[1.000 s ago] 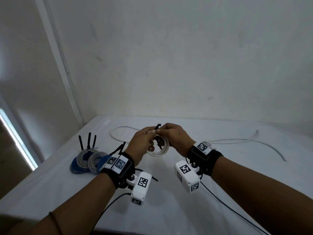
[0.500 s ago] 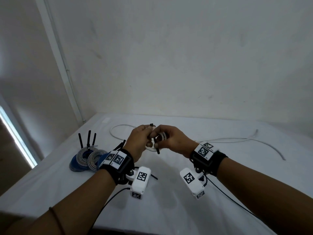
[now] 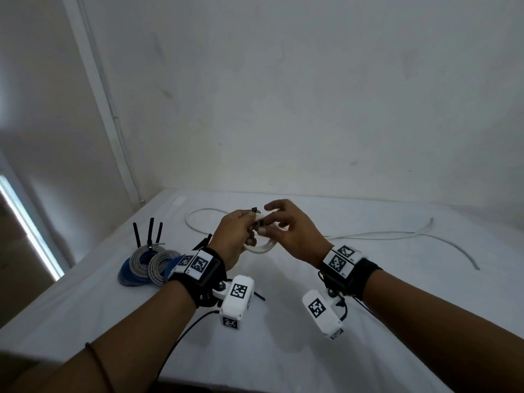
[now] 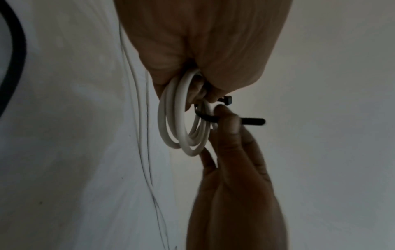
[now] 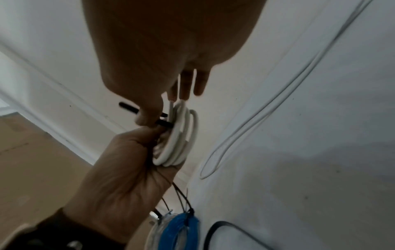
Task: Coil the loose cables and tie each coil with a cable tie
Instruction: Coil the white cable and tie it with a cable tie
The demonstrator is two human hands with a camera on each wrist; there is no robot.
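My left hand [image 3: 249,226] grips a small white cable coil [image 3: 262,246] held above the table. A black cable tie [image 4: 208,117] loops round the coil's strands, its square head [image 3: 254,209] sticking up beside my left thumb. My right hand [image 3: 266,219] pinches the tie's strap close to the coil [image 5: 181,135], and its other fingers [image 5: 188,84] stay straight. The tie's tail [image 4: 253,121] pokes out past the right thumb. In the right wrist view the left hand [image 5: 128,169] wraps the coil's lower side.
A long loose white cable [image 3: 397,236] trails across the white table [image 3: 283,350] behind and to the right. Tied grey and blue coils [image 3: 153,265] lie at the left with black tie tails [image 3: 151,231] upright. Walls close in behind and to the left.
Both hands have lifted slightly with the coil. My right hand has shifted its hold on the tie and its index finger has straightened out.
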